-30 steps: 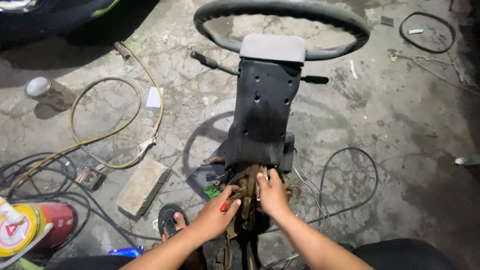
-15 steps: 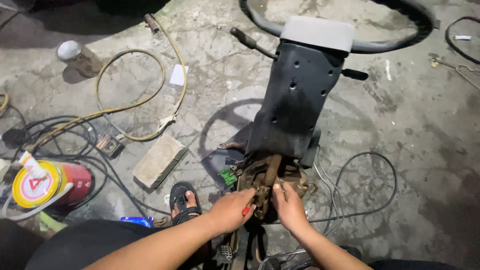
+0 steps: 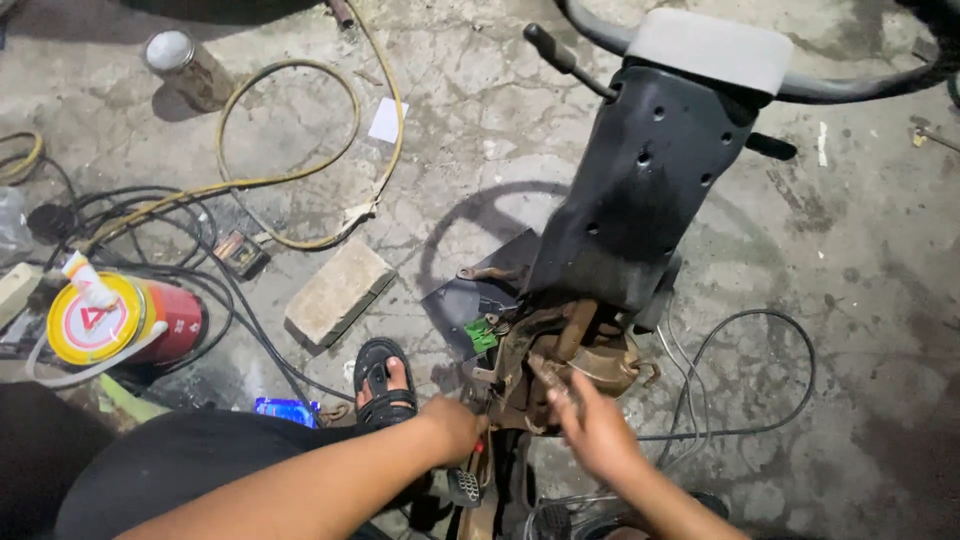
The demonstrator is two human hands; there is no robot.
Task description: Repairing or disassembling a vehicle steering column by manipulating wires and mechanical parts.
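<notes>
Both my hands are at the rusty bracket (image 3: 545, 365) at the bottom of the steering column. Column's black shroud (image 3: 640, 190) runs up and right to the grey hub pad (image 3: 712, 48) and steering wheel rim (image 3: 860, 85); the whole assembly lies on the cracked concrete floor (image 3: 860, 260).

Left hand (image 3: 452, 428): curled closed at the bracket's lower left edge, something red just under it. Can't tell what it's pinching, if anything.

Right hand (image 3: 597, 432): fingers (image 3: 560, 392) stretched out and resting on the brown metal, blurred. Looks spread, not clamped on anything.

Versus half a second back: my hands sat close together on the centre shaft; now they've split, left dropped to the lower left, right slid to the right side. View has also swung left and down, so the wheel has mostly left the top edge.

Around: green connector (image 3: 481, 334) just left of the bracket, my sandalled foot (image 3: 383, 385) beside it, brick (image 3: 338, 290), yellow hose (image 3: 290, 170), red-and-yellow can (image 3: 120, 322), grey cable (image 3: 740, 380) looping on the right.
</notes>
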